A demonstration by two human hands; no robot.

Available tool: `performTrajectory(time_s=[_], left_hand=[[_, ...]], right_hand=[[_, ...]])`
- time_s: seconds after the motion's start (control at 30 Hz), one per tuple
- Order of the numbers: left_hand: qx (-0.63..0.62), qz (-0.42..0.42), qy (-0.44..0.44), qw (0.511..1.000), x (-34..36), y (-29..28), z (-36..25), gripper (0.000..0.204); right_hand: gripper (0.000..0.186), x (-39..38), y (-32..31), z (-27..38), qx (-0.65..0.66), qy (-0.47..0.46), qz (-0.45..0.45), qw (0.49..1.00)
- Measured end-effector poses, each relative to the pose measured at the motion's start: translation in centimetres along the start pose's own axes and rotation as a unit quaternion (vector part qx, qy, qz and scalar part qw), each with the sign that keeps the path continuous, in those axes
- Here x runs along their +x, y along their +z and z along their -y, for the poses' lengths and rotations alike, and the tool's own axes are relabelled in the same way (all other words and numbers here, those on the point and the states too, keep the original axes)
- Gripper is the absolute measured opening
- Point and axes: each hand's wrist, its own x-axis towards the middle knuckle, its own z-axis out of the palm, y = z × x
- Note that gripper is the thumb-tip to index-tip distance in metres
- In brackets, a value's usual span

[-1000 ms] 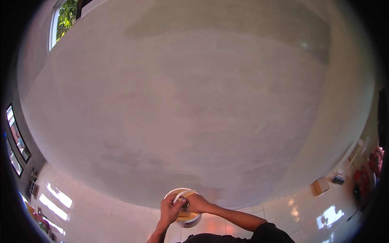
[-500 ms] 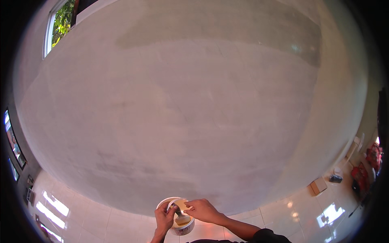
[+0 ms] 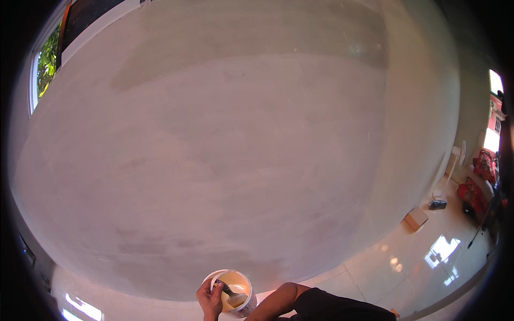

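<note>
White plastic round bucket (image 3: 248,307) sat low before the pale grey plastered wall (image 3: 241,160), the left hand (image 3: 209,301) gripping a dark-handled flat brush (image 3: 231,293) at its rim, bristles inside, presumably to contain drips; right hand out of frame, grip undeterminable.

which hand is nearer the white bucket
The left. Your left hand is right at the left side of the white bucket, gripping there; your right hand is out of view, with only the right forearm showing just right of the bucket.
</note>
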Motion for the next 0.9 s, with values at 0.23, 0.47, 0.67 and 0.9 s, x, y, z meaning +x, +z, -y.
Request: performTrajectory(time_s=[0.23, 0.47, 0.67, 0.9], left_hand=[[0.048, 0.020, 0.014, 0.999, 0.0, 0.6, -0.6, 0.019], [0.007, 0.032, -0.021, 0.999, 0.6, 1.3, 0.4, 0.021], [0.025, 0.024, 0.016, 0.999, 1.3, -0.1, 2.2, 0.019], [0.021, 0.032, 0.054, 0.998, 1.6, 1.1, -0.6, 0.018]], right_hand=[[0.064, -1.7, 0.0, -0.4, -0.004, 0.044, -0.048, 0.998], [0.066, -2.1, -1.9, -1.7, 0.008, 0.058, -0.192, 0.980], [0.069, 0.7, -1.1, -1.4, 0.111, -0.006, 0.000, 0.994], [0.071, 0.9, -0.7, -2.1, 0.209, 0.000, 0.081, 0.975]])
